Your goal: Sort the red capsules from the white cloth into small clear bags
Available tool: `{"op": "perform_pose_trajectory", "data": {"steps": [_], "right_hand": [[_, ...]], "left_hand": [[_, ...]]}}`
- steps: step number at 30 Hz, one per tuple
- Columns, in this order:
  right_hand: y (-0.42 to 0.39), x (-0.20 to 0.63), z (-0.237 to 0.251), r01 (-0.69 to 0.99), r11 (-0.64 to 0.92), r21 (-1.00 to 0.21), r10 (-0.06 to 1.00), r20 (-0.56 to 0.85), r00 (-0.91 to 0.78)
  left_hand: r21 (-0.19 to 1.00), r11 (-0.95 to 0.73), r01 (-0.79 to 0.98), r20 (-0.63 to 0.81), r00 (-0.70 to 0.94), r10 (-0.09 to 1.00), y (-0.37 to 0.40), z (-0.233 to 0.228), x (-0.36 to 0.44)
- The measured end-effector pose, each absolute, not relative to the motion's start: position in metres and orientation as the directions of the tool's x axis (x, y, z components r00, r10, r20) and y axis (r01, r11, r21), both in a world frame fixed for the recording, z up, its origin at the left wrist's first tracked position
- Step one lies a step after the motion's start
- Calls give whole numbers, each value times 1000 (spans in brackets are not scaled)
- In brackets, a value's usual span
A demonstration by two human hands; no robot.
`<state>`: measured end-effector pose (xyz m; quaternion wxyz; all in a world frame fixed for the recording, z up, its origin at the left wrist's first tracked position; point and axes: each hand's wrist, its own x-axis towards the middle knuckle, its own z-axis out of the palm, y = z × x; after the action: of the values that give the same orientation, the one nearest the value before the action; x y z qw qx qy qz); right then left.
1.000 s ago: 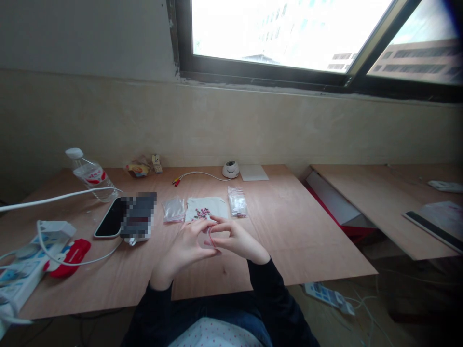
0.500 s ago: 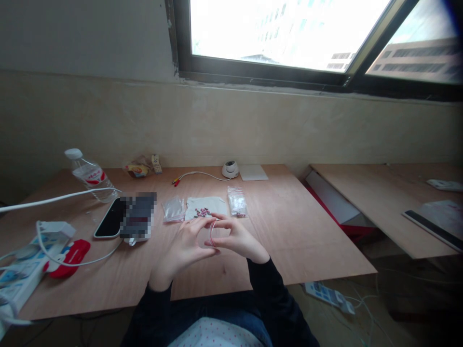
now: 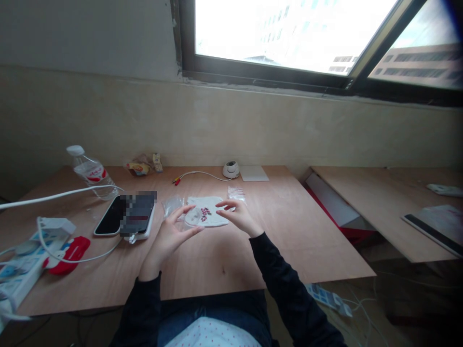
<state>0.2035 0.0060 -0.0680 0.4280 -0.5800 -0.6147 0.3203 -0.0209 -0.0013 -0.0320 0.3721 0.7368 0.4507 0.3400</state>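
Note:
My left hand [image 3: 167, 239] is curved, its thumb and fingers around the edge of a clear, round, spool-like thing [image 3: 193, 217]. To its right, my right hand [image 3: 237, 218] is raised with thumb and fingertips close together in a pinch. Anything between those fingertips is too fine to make out. Beyond the hands, a white cloth [image 3: 218, 220] lies on the table with several small pink and dark beads [image 3: 206, 213] on it. A clear plastic bag [image 3: 171, 204] lies left of the cloth. Another zip bag [image 3: 236, 193] sits to the right, partly covered by my right hand.
At left are a water bottle [image 3: 94, 176], two phones, one black [image 3: 110, 217], a red case [image 3: 74, 254] and a power strip [image 3: 27, 277] with cables. A white dome camera [image 3: 230, 169] and a white card [image 3: 254, 173] stand near the wall. A second table [image 3: 376, 207] is at right.
My hands have drawn apart, the left moving left and the right slightly up and right. The round thing, seen edge-on between both hands before, now faces me in my left hand.

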Motion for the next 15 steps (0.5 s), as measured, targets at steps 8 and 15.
{"op": "perform_pose_trajectory", "data": {"steps": [8, 15], "right_hand": [[46, 195, -126, 663, 120, -739, 990, 136, -27], [43, 181, -135, 654, 188, -733, 981, 172, -89]], "left_hand": [[931, -224, 289, 133, 301, 944, 6, -46, -34], [974, -183, 130, 149, 235, 961, 14, -65, -39]]}}
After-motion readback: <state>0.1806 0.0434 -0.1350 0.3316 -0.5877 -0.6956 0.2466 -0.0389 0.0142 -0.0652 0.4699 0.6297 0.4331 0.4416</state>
